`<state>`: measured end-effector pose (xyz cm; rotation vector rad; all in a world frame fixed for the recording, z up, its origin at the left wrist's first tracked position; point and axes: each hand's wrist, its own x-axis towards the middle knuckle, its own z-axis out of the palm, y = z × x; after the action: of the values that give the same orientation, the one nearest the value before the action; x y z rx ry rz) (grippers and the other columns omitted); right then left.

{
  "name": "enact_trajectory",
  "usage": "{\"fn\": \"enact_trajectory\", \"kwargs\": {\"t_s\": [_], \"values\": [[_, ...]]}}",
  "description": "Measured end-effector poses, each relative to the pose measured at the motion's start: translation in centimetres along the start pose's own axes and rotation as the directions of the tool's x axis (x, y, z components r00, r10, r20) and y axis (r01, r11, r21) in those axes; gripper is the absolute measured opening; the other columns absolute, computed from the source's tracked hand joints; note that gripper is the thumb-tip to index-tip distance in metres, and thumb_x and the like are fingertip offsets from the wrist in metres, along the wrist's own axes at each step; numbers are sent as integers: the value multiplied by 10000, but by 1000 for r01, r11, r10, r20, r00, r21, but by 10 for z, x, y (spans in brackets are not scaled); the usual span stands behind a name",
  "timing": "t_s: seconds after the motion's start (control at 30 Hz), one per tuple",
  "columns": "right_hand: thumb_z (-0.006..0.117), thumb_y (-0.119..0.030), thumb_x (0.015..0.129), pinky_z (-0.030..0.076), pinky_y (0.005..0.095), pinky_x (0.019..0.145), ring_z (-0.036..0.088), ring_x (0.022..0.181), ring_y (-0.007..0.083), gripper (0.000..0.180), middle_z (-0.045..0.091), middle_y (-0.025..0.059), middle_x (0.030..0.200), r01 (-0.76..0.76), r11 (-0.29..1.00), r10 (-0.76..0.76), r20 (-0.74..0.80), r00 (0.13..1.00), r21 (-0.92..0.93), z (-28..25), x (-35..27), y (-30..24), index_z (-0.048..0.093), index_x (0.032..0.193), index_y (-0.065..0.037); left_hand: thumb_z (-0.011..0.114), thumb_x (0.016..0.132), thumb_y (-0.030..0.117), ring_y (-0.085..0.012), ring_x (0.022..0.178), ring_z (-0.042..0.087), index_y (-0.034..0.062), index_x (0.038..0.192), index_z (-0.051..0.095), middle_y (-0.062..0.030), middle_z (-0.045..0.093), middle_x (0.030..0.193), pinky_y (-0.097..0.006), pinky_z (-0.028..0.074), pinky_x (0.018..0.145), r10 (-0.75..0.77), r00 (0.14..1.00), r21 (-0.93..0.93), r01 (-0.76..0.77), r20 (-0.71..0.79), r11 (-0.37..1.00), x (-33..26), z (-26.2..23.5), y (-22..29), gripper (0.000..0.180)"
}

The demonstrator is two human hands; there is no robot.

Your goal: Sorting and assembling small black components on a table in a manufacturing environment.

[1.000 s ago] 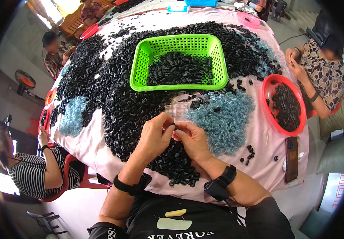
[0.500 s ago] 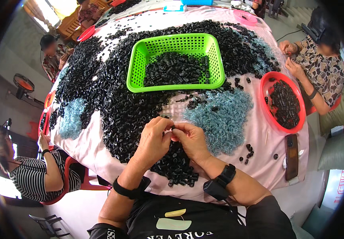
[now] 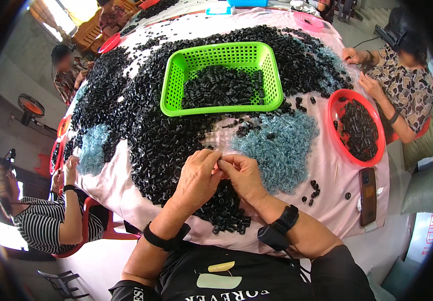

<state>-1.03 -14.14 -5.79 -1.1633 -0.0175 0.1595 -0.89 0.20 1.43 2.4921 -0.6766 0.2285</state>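
Note:
My left hand [image 3: 196, 178] and my right hand [image 3: 244, 175] meet fingertip to fingertip over the table's near edge, pinching a small part between them; it is too small to make out. Under and around them lies a wide heap of small black plastic pieces [image 3: 151, 140]. Just right of my right hand spreads a pile of pale blue springs [image 3: 281, 145]. Beyond the hands stands a green plastic basket [image 3: 172, 85] partly filled with black pieces.
A red round tray [image 3: 334, 108] of black pieces sits at the right, a dark phone [image 3: 367, 188] below it. The pink tablecloth [image 3: 337, 200] shows at the near right. Other people sit at the right [image 3: 402, 85], left [image 3: 45, 226] and far left [image 3: 68, 67]. A second blue spring pile [image 3: 93, 148] lies at the left.
My hands stay together at the same spot, fingers shifting slightly; the view has tilted a little so the table sits lower in the picture.

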Motion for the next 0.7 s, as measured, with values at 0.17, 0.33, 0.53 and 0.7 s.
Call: {"fn": "enact_trajectory", "kwargs": {"t_s": [0.17, 0.33, 0.53, 0.7], "values": [[649, -129, 994, 500, 209, 627, 634, 711, 58, 180, 707, 19, 814, -15, 998, 14, -23, 1000, -65, 2, -1, -4, 725, 998, 34, 740, 756, -3, -383, 966, 657, -32, 1144, 644, -190, 662, 1060, -428, 539, 848, 28, 1000, 30, -27, -12, 999, -1, 0, -4, 401], [651, -157, 998, 508, 214, 593, 635, 680, 62, 199, 698, 17, 777, -37, 995, 39, 19, 999, -88, 2, -2, -7, 737, 978, 22, 733, 750, -9, -388, 972, 654, -34, 1147, 639, -192, 659, 1066, -436, 539, 857, 25, 1000, 29, -25, -8, 999, -2, 1, -5, 408], [652, -163, 998, 520, 214, 583, 627, 643, 62, 212, 696, 22, 755, -66, 992, 67, 9, 998, -106, 1, -2, -8, 738, 941, 23, 723, 746, -15, -399, 972, 653, -46, 1135, 639, -202, 660, 1063, -439, 546, 853, 12, 1000, 19, -12, 2, 1000, -1, -1, 0, 399], [654, -179, 1001, 524, 217, 589, 631, 661, 62, 226, 697, 20, 772, -99, 991, 102, 25, 994, -87, -1, -3, -10, 735, 928, 19, 715, 750, -6, -401, 963, 655, -54, 1123, 634, -210, 670, 1017, -441, 550, 840, 43, 999, 60, -44, 11, 997, -2, 0, -1, 385]]}}
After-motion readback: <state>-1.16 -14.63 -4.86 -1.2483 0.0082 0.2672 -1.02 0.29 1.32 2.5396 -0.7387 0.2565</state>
